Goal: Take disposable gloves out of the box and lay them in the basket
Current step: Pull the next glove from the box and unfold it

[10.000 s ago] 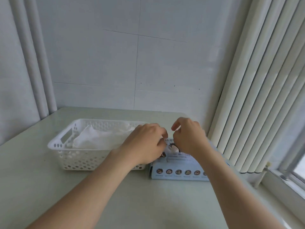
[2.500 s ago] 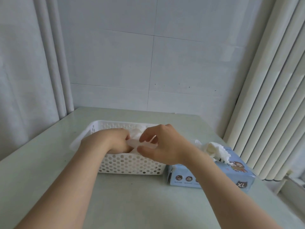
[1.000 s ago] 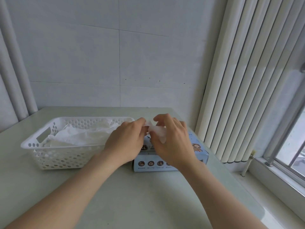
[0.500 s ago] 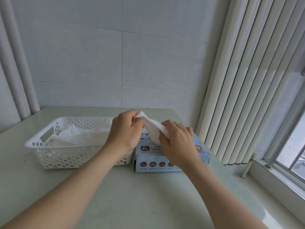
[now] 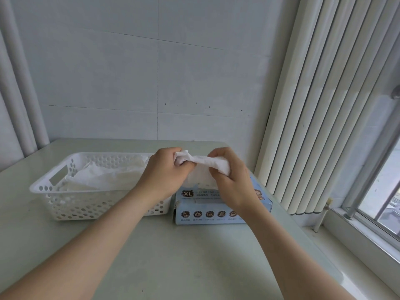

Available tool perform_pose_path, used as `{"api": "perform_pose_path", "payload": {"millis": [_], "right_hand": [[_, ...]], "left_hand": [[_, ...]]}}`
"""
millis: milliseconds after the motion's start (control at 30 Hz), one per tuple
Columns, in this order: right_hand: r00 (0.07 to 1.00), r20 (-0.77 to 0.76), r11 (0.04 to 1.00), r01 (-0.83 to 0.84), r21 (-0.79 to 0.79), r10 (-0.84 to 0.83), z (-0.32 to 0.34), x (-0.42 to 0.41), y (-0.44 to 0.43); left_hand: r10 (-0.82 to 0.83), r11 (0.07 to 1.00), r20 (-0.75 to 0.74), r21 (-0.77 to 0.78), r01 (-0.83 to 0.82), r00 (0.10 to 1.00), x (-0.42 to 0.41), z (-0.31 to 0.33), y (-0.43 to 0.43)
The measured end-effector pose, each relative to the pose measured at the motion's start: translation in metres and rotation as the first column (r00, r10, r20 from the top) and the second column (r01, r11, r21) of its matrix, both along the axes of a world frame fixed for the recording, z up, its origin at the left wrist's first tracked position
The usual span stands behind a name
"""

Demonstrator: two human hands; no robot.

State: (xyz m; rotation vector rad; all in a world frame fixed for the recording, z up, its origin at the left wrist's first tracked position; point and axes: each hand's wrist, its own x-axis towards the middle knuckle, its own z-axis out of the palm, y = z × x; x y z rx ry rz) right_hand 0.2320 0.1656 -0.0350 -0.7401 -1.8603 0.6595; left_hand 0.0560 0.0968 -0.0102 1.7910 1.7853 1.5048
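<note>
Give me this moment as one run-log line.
state: glove partly out of box | left hand: grips glove | right hand: grips glove | basket: gloves inside, left of box

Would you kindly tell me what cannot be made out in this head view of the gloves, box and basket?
All in the head view:
- Opening of the box: hidden by the glove and the right hand.
- Count of the gloves in the basket: the white pile merges, and the left hand covers its right end.
- Small print on the box: too small to read; only XL is legible.
</note>
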Motion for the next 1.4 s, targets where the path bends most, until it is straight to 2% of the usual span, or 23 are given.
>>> {"api": "perform_pose_path", "payload": {"millis": [133,233,267,367,467,533,600,667,800,867,1000,1033,1100,1167,1233,1333,1400], "right_hand": [[0.999,0.008,0.998,0.033,-0.048,-0.033,0.003,0.002,-0.001],[0.992,0.079,0.995,0.102,0.004,-0.102,0.003,0.003,0.002],[0.976,0.135,0.985,0.166,0.055,-0.172,0.001,0.005,0.004],[0.829,0.385,0.911,0.329,0.251,-0.405,-0.005,0.01,0.008],[0.732,0.547,0.913,0.344,0.217,-0.406,-0.007,0.008,0.009],[0.684,0.604,0.91,0.361,0.206,-0.408,-0.009,0.006,0.01],[0.706,0.582,0.912,0.358,0.198,-0.403,-0.009,0.006,0.008],[0.765,0.509,0.919,0.329,0.219,-0.395,-0.008,0.006,0.007],[0.78,0.512,0.926,0.234,0.297,-0.361,-0.008,0.007,0.006],[0.717,0.554,0.901,0.268,0.342,-0.424,-0.007,0.007,0.006],[0.53,0.695,0.859,0.437,0.267,-0.486,-0.003,0.007,0.0],[0.515,0.71,0.858,0.442,0.261,-0.481,-0.003,0.006,-0.001],[0.55,0.692,0.868,0.434,0.241,-0.467,-0.003,0.006,-0.003],[0.642,0.593,0.87,0.423,0.254,-0.486,-0.001,0.004,-0.004],[0.75,0.454,0.872,0.357,0.334,-0.481,-0.001,0.001,-0.007],[0.918,0.281,0.906,0.158,0.392,-0.281,-0.003,-0.009,-0.012],[0.978,0.133,0.921,0.099,0.376,-0.16,-0.002,-0.015,-0.015]], "left_hand": [[0.035,0.999,0.153,-0.011,-0.033,0.988,-0.006,-0.001,0.007],[0.115,0.993,0.238,-0.042,-0.108,0.964,-0.012,0.001,0.01],[0.136,0.99,0.268,-0.072,-0.121,0.954,-0.014,0.001,0.011],[0.114,0.99,0.363,-0.115,-0.077,0.925,-0.017,0.006,0.01],[0.039,0.995,0.474,-0.096,0.008,0.88,-0.011,0.011,0.005],[0.017,0.996,0.498,-0.084,0.029,0.867,-0.003,0.013,0.002],[0.032,0.998,0.474,-0.059,-0.005,0.88,0.0,0.012,0.002],[0.045,0.998,0.501,-0.055,-0.02,0.864,-0.001,0.014,0.002],[-0.026,0.994,0.625,-0.067,0.087,0.78,-0.001,0.021,-0.001],[-0.065,0.992,0.673,-0.039,0.123,0.737,-0.002,0.022,-0.002],[-0.06,0.993,0.689,-0.03,0.111,0.722,-0.001,0.022,-0.004],[-0.058,0.992,0.697,-0.038,0.118,0.714,-0.001,0.023,-0.005],[-0.078,0.982,0.715,-0.065,0.176,0.695,0.003,0.024,-0.008],[-0.093,0.971,0.713,-0.09,0.222,0.695,0.005,0.024,-0.01],[-0.093,0.967,0.712,-0.1,0.232,0.696,0.006,0.024,-0.011],[-0.1,0.954,0.693,-0.137,0.266,0.714,0.004,0.026,-0.012],[-0.125,0.938,0.672,-0.159,0.307,0.73,0.003,0.028,-0.013]]}}
